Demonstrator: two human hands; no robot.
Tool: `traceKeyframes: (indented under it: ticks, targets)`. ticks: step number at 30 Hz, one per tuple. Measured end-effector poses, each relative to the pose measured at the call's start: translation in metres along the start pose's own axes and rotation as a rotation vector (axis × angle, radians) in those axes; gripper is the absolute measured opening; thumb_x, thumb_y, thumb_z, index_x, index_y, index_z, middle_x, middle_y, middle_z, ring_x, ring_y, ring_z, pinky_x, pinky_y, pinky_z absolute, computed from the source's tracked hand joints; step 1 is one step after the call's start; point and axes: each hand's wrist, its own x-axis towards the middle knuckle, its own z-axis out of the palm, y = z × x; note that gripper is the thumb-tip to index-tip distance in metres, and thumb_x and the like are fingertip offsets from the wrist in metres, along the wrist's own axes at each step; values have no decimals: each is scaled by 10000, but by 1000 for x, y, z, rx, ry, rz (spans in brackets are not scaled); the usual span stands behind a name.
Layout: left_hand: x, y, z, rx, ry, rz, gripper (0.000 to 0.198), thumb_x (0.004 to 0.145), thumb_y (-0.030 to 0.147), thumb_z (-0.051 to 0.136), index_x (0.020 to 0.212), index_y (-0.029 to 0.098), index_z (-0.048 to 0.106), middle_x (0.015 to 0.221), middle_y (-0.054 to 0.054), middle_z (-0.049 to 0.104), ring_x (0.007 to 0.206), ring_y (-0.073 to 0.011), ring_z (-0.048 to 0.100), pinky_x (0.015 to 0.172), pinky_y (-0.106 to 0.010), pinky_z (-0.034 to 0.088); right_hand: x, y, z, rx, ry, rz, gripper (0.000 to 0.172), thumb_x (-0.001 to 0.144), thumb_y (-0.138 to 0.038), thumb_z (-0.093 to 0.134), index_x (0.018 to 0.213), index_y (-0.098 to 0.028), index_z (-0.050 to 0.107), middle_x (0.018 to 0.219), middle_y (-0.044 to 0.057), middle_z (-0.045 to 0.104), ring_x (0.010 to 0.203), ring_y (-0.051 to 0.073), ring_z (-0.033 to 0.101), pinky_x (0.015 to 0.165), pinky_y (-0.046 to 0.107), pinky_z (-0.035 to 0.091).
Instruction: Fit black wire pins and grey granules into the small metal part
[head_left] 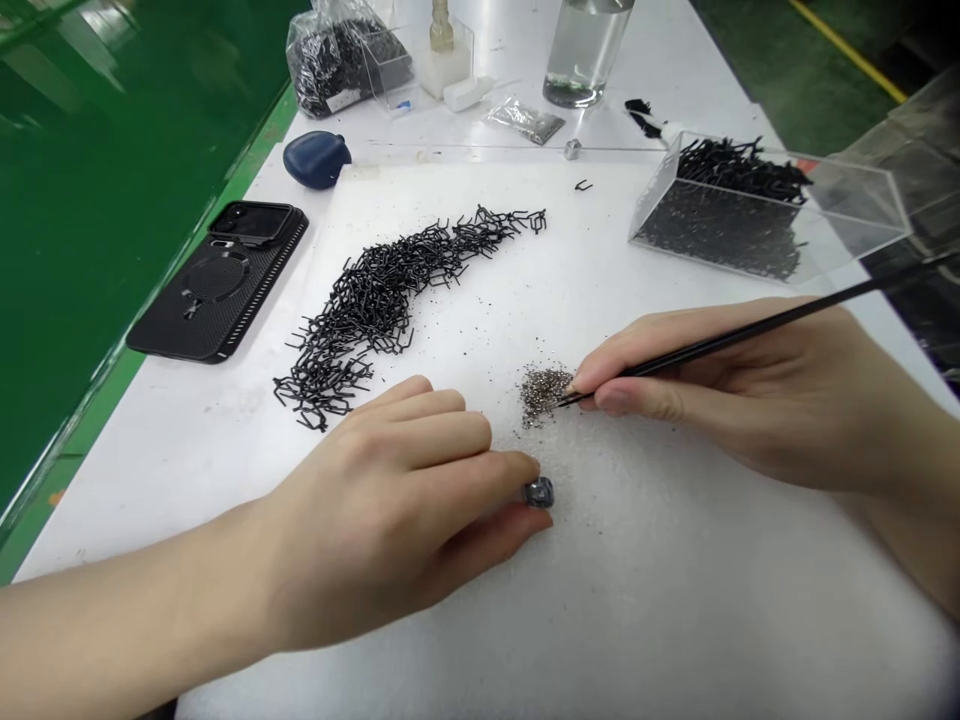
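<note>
Between its thumb and index finger, my left hand [405, 500] pinches a small dark, glassy block [539, 492]. My right hand [727, 390] holds a thin black stick [750, 328] like a pen. The stick's tip touches the right edge of a small heap of shiny metallic bits [541, 392], which lies on the white sheet just beyond the block. Behind my left hand stretches a curved pile of small black bent pieces [382, 290].
At the left lie a black phone [217, 280] and a dark blue case [317, 159]. A clear box of black pieces [720, 225] stands at the right. Farther back are a plastic bag [330, 60], a glass jar [585, 50] and a small packet [525, 119].
</note>
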Motion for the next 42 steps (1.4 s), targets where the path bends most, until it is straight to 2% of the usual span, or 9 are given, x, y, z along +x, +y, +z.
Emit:
traceKeyframes:
  ticks: [6,11,17,23,32,42]
  targets:
    - [-3,-2,1,-8,2,5,99,999,227,714,984,152,777,676,47,490,637,-137,455,644,-311,413,2,-1,-2,23,-12,5,61,888,-375,838,881,-315,849,821,-40,829,741,172,775,671,292,632]
    - [-1,-1,2,-4,-2,-6,93,995,201,712,972,145,782,667,50,479,628,-135,450,644,-314,413,2,0,-3,23,-13,7,61,887,-377,840,893,-317,845,848,-44,833,764,157,771,664,258,620]
    - [-1,-1,1,-16,-4,1,103,1001,223,710,980,148,776,668,50,488,623,-134,452,635,-309,413,1,-1,-2,12,-32,11,39,885,-358,837,887,-320,846,885,-38,839,813,172,778,699,263,640]
    - [-1,-2,1,-40,2,4,96,997,218,717,990,143,776,677,48,494,634,-132,460,637,-308,409,2,-1,-2,6,-35,12,67,882,-376,836,875,-310,846,863,-22,837,782,192,773,696,301,637]
    - [-1,-1,0,-33,4,8,98,992,208,717,981,139,785,666,51,469,630,-137,446,642,-311,415,2,1,-3,24,-50,14,71,891,-394,836,900,-325,851,895,-41,847,821,172,776,756,276,650]
    - [0,0,2,-31,-4,-5,102,994,199,711,975,130,783,672,44,487,633,-142,457,646,-312,415,1,1,-3,20,-28,21,74,884,-390,844,899,-318,854,885,-43,849,814,161,782,738,246,650]
